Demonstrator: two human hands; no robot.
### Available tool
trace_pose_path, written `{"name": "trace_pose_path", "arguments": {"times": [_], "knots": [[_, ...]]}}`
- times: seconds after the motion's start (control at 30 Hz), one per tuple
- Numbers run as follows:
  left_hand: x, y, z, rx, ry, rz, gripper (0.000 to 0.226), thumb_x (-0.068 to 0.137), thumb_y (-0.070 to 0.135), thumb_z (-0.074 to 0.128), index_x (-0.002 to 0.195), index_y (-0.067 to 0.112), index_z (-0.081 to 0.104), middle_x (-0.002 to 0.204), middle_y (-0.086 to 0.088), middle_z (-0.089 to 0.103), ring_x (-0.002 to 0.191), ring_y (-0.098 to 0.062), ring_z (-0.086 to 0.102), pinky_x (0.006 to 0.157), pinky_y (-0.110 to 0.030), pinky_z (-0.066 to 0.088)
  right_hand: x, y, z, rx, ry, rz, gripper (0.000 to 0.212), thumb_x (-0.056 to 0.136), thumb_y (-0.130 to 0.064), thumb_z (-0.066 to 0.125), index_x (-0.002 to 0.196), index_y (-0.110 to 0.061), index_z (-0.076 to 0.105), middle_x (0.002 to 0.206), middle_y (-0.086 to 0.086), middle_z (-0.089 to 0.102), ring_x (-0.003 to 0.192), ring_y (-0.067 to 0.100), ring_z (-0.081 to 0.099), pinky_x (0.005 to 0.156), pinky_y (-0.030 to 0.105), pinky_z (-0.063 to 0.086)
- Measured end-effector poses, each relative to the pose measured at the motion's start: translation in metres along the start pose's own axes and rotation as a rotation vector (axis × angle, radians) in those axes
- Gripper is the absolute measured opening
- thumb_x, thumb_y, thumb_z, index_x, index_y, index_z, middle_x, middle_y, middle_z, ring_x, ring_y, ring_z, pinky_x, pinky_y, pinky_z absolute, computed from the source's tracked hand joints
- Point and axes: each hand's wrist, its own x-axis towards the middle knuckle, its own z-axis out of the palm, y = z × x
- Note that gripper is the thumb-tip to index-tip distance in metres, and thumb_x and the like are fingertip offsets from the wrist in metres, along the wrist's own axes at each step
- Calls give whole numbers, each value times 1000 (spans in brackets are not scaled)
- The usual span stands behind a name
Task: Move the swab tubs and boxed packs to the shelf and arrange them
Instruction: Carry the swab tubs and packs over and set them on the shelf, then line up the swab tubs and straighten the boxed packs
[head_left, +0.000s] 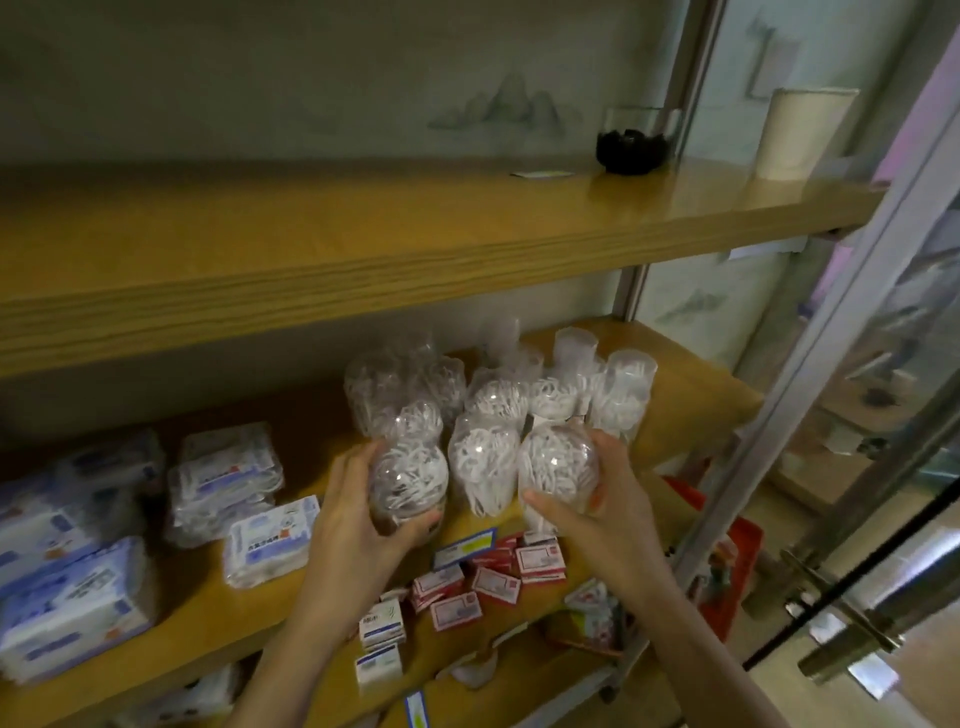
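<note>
Left hand (358, 504) grips the left swab tub (410, 480) and right hand (610, 501) grips the right swab tub (558, 465), both at the front edge of the middle shelf (213, 592). Best to keep them upright, slide them back flush with the cluster and not knock the neighbours. Boxed packs (488, 577) lie jumbled on the shelf below. All labels are too blurred to read.

No print is legible anywhere; all of it is blurred or too small.
- Soft wipe packs (272, 540): blue-and-white labels with dark characters, unreadable.
- Small red-and-white boxes (540, 564): a framed label panel on each, text too small to make out.
- White boxes (382, 623) beside them: a green mark and a blue strip, unreadable.
- Shelf-edge tag (464, 548), blue with a yellow patch: nothing decipherable.
</note>
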Motion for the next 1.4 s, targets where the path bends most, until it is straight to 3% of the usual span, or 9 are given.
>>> {"name": "trace_pose_path", "arguments": {"times": [0.1,0.27,0.47,0.63,0.87,0.93,1.07,1.2,1.4], "knots": [[8,3,5,51,34,-36,79,68,30,76,135,20,36,130,-1,36,110,-7,38,89,-24,38,19,10,-2,49,-57,14,73,66,-47,77,126,-41,36,127,-16,47,120,8,46,101,37,43],[14,7,13,124,130,-91,81,69,27,76,137,17,33,132,-3,42,113,-7,39,89,-25,38,43,19,2,-6,-89,-54,80,67,-43,75,134,-25,36,122,-13,40,116,2,38,97,21,34],[4,15,18,225,193,-162,86,74,29,72,142,15,21,143,-5,35,129,-20,36,100,-35,36,52,30,2,-71,-163,-122,85,70,-55,66,140,-27,27,138,-5,41,124,6,37,96,20,33],[-14,45,14,267,331,-37,61,77,17,70,130,14,40,125,4,43,115,-12,42,92,-31,37,49,26,-27,-240,-208,-289,77,78,-52,61,141,-27,23,140,-7,34,131,10,31,102,23,32],[21,97,22,288,124,198,38,81,44,47,114,26,54,110,15,51,99,1,48,74,-16,41,79,13,-74,-319,-219,-461,36,83,-36,61,117,-25,54,113,-13,53,105,2,49,88,15,40],[42,106,29,311,63,233,42,81,49,41,112,25,56,108,15,53,104,0,48,81,-17,40,96,9,-83,-320,-214,-460,29,84,-29,62,112,-22,59,108,-11,56,98,1,50,83,11,38],[90,117,46,383,-26,261,39,82,44,44,110,20,59,110,5,59,103,-13,54,83,-32,47,136,10,-91,-338,-213,-475,20,85,-23,62,105,-19,63,102,-10,59,95,8,57,86,28,47],[148,111,65,382,-138,166,26,90,31,51,112,18,56,118,2,55,109,-15,52,90,-34,44,182,18,-93,-401,-259,-417,22,86,-25,60,107,-21,65,106,-3,66,97,12,61,89,36,50],[209,92,94,422,-218,49,35,90,26,52,123,13,51,127,-3,52,117,-20,48,92,-24,36,243,30,-92,-656,-397,-414,38,89,-35,53,122,-18,55,121,2,58,113,21,54,86,23,39]]}}
